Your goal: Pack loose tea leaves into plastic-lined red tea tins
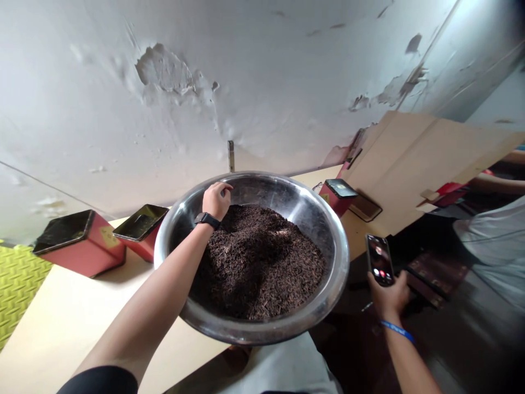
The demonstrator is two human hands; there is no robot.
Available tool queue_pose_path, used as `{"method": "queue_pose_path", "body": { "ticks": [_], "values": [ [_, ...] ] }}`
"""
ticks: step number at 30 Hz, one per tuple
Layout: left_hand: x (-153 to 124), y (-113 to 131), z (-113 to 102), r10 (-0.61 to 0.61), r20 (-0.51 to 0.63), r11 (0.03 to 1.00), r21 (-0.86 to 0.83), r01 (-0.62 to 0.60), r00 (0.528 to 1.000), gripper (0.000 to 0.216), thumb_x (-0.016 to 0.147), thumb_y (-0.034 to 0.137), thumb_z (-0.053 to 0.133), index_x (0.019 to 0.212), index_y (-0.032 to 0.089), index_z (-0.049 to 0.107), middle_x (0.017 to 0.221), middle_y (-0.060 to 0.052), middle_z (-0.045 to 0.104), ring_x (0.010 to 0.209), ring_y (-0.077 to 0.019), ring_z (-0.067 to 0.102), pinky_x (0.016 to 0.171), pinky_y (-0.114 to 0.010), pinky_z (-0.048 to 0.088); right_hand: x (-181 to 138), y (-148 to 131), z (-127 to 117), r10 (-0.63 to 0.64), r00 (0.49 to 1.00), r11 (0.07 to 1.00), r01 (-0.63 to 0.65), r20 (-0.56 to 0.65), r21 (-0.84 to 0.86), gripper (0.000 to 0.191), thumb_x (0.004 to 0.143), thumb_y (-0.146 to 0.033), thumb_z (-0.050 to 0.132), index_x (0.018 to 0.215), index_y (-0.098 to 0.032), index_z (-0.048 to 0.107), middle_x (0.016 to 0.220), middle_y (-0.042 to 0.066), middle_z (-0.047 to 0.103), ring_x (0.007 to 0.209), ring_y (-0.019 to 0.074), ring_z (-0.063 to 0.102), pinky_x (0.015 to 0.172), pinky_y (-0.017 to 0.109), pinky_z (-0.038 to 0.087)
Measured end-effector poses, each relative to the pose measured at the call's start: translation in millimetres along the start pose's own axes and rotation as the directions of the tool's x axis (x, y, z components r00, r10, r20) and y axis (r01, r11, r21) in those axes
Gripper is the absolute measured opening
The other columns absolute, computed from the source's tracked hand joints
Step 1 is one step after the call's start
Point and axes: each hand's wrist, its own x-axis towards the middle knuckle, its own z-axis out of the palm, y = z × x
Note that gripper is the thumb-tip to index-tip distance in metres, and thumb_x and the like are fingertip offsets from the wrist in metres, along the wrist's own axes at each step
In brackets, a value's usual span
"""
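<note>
Closest in: black sleeve (100,381) is showing btm L, pale cloth (287,366) btm ctr. R hand (389,295), wearing blue wristband (397,330), is gripping a smartphone (379,260) out to R of the bowl; screen is glowing, red btn showing. L hand (217,200), wearing blk wristwatch (207,219), is reaching in across the bowl's L rim, fingers loosely curled, over the back-L edge of the heap. Can't tell from here if it's pinching or touching any of it.

Stainless steel bowl (262,330) is sitting ctr, overlapping tbl edge. Heap of dark brown dried leaf bits (266,268), tea-like, is filling its lower part, all inside the rim.

Cream tabletop (49,334) is extending L of & behind bowl. Open red tin (107,249) is standing on it at L; smaller open tin (147,244) is standing between that & bowl. Third red tin (333,203) is standing just behind R rim. Yellow textured mat (18,290) is showing far L.

Further back R, cardboard (414,158) is slanting across; co-worker (496,235) in pale clothing is showing at R edge, blurred. Behind everything, wall (266,82) is peeling.
</note>
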Motion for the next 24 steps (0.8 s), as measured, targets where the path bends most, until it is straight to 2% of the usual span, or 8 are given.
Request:
{"method": "queue_pose_path", "body": {
  "ticks": [3,6,11,19,24],
  "values": [
    [0.2,-0.6,-0.4,-0.010,-0.003,1.000,-0.008,0.010,1.000,0.022,0.073,0.012,0.041,0.077,0.019,0.062,0.081,-0.003,0.064,0.078,-0.0158,0.057,0.076,-0.028,0.044,19.3,-30.6,6.1,-0.132,0.991,0.991,0.133,-0.019,0.027,0.088,0.056,-0.054,0.054,0.125,-0.002,0.034,0.100,0.020,0.053,0.097,0.0354,0.046,0.081,0.042,0.036],
    [0.6,-1.6,-1.7,-0.024,-0.004,1.000,-0.017,0.024,1.000,0.022,0.073,0.012,0.041,0.077,0.019,0.062,0.083,-0.003,0.064,0.080,-0.0160,0.057,0.078,-0.028,0.044,20.0,-40.6,24.7,-0.160,0.986,0.985,0.156,0.045,0.076,0.083,0.056,-0.054,0.052,0.119,-0.001,0.042,0.103,0.022,0.053,0.095,0.0333,0.047,0.081,0.041,0.036],
    [0.6,-1.7,-2.9,-0.040,0.006,0.999,-0.014,0.040,0.999,0.023,0.073,0.012,0.041,0.078,0.017,0.063,0.083,-0.003,0.064,0.080,-0.0152,0.057,0.078,-0.026,0.043,-0.8,-30.1,55.9,-0.125,0.981,0.986,0.106,0.151,0.127,0.078,0.058,-0.053,0.049,0.115,0.000,0.046,0.104,0.023,0.055,0.092,0.0309,0.050,0.080,0.040,0.038],
    [0.4,0.8,-0.2,-0.072,0.024,0.997,0.000,0.072,0.997,0.024,0.073,0.014,0.040,0.078,0.018,0.064,0.083,-0.003,0.065,0.081,-0.0155,0.058,0.079,-0.026,0.042,-14.4,-16.0,71.1,-0.212,0.970,0.969,0.194,0.115,0.156,0.058,0.068,-0.049,0.040,0.100,-0.005,0.058,0.099,0.019,0.056,0.091,0.0277,0.049,0.082,0.038,0.037],
    [1.9,0.3,-1.9,-0.083,0.015,0.997,0.004,0.083,0.996,0.024,0.073,0.015,0.040,0.077,0.019,0.064,0.083,-0.002,0.065,0.081,-0.0150,0.058,0.080,-0.025,0.042,-15.2,-19.4,66.6,-0.217,0.969,0.974,0.207,0.114,0.096,0.064,0.071,-0.044,0.042,0.121,-0.004,0.045,0.108,0.018,0.053,0.099,0.0268,0.047,0.086,0.037,0.036]
  ]
}}
